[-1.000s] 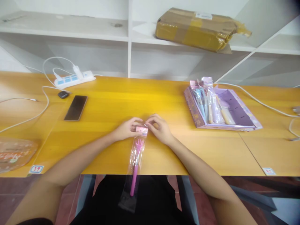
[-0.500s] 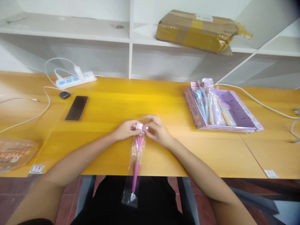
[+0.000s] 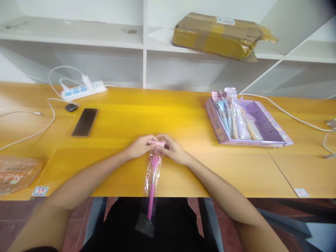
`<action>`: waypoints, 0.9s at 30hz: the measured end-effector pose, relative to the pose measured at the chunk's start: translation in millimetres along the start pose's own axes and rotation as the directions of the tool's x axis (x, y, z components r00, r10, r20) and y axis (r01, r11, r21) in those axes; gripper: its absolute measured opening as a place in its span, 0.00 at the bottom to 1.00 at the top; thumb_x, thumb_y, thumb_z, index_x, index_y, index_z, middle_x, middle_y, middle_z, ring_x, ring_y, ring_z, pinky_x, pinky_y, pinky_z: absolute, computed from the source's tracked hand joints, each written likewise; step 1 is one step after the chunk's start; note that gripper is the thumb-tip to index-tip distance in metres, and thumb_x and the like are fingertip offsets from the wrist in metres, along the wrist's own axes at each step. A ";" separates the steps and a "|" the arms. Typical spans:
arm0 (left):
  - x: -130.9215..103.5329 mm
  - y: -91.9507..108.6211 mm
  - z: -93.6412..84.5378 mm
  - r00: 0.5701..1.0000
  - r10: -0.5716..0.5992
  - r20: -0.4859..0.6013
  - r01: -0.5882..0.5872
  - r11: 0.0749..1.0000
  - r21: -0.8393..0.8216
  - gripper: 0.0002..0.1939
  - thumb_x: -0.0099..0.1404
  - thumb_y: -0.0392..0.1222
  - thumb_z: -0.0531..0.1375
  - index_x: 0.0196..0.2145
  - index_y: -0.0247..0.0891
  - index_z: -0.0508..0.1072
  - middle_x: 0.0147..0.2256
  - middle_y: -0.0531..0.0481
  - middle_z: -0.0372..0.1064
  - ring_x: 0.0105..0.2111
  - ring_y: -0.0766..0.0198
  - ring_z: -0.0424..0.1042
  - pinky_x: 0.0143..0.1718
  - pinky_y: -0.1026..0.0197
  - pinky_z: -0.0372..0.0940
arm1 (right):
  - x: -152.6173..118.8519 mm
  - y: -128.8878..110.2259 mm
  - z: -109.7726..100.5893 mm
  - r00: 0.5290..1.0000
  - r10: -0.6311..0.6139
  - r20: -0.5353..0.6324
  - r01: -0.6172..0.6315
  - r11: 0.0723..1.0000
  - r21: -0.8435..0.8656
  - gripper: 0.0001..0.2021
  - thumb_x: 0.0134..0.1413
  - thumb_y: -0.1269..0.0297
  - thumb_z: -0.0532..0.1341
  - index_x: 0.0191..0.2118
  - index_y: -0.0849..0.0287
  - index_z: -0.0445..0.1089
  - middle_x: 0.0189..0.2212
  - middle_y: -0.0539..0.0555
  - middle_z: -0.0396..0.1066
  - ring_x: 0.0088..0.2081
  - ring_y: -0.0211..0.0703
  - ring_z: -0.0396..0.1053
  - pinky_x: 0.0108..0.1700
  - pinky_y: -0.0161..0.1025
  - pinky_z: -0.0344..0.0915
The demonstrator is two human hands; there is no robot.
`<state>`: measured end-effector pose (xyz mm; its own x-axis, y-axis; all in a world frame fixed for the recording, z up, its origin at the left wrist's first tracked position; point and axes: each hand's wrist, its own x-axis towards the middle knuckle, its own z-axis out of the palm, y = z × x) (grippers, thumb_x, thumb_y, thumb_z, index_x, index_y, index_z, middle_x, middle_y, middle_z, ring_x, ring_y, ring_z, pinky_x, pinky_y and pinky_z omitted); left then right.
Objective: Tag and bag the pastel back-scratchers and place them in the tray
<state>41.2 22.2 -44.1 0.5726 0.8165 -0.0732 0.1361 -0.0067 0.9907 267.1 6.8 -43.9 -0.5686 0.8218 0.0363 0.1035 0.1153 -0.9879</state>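
Working the bag's top end with both hands, over the tabletop's near edge, about mid-length. Left hand [image 3: 142, 145]: thumb and fingers clamped on the left end of a small pink-and-white card header [image 3: 158, 144]. Right hand [image 3: 173, 149]: same pinch on the right end. Hands close together; can't tell exactly how the fingers sit behind the card.

Header tops a long clear plastic bag [image 3: 147, 185]. Inside: a slim pink tool with a claw-like fingered head, metal shaft and straight pink handle [image 3: 151, 202]. Head sits just below the hands, handle crosses the near edge, bag's bottom end is out over the lap.

Step in hand, my read: handling the header and the bag mouth. Can't tell from here if the mouth is sealed. Next move calls for a steady pinch one side and fine finger work the other, card kept flat. Watch the overhang: bag could slide off the near edge if both sides let go.

Rest of the tabletop [image 3: 126, 115]: purple open-top cardboard tray [image 3: 271, 122] toward the far right, bagged blue, purple and cream-handled tools [image 3: 233, 120] in its left part. Flat black phone [image 3: 85, 122] left of the hands; white multi-socket power strip [image 3: 84, 90] by the far edge.
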 end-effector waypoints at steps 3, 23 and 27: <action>-0.2 -0.2 1.1 0.999 -0.015 0.030 0.016 0.998 -0.063 0.20 0.71 0.56 0.67 0.48 0.37 0.75 0.45 0.42 0.83 0.44 0.54 0.84 0.49 0.52 0.76 | -0.6 -0.1 -4.2 0.998 -0.016 0.060 0.013 0.999 0.040 0.22 0.72 0.57 0.63 0.64 0.54 0.59 0.42 0.52 0.78 0.36 0.41 0.76 0.39 0.39 0.75; -3.7 11.9 -2.3 0.994 -0.073 -0.076 0.059 0.983 -0.176 0.35 0.56 0.43 0.80 0.55 0.38 0.68 0.45 0.43 0.81 0.43 0.54 0.83 0.46 0.54 0.75 | 0.1 -1.2 -24.3 0.979 0.054 0.199 -0.090 0.980 0.175 0.31 0.67 0.47 0.68 0.66 0.58 0.63 0.40 0.52 0.76 0.31 0.36 0.70 0.34 0.35 0.70; 7.3 6.4 -4.2 0.903 -0.017 -0.430 -0.123 0.947 -0.295 0.35 0.52 0.45 0.81 0.51 0.38 0.70 0.43 0.48 0.80 0.42 0.58 0.82 0.47 0.56 0.75 | -3.1 -15.7 -28.5 0.914 0.139 0.381 -0.155 0.988 0.011 0.22 0.58 0.46 0.74 0.44 0.60 0.73 0.35 0.49 0.73 0.34 0.39 0.70 0.37 0.36 0.68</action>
<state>42.8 30.6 -37.8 0.1668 0.9854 -0.0336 -0.1801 0.0639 0.9816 290.5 18.4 -24.3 -0.8163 0.5545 -0.1617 0.1813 -0.0199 -0.9832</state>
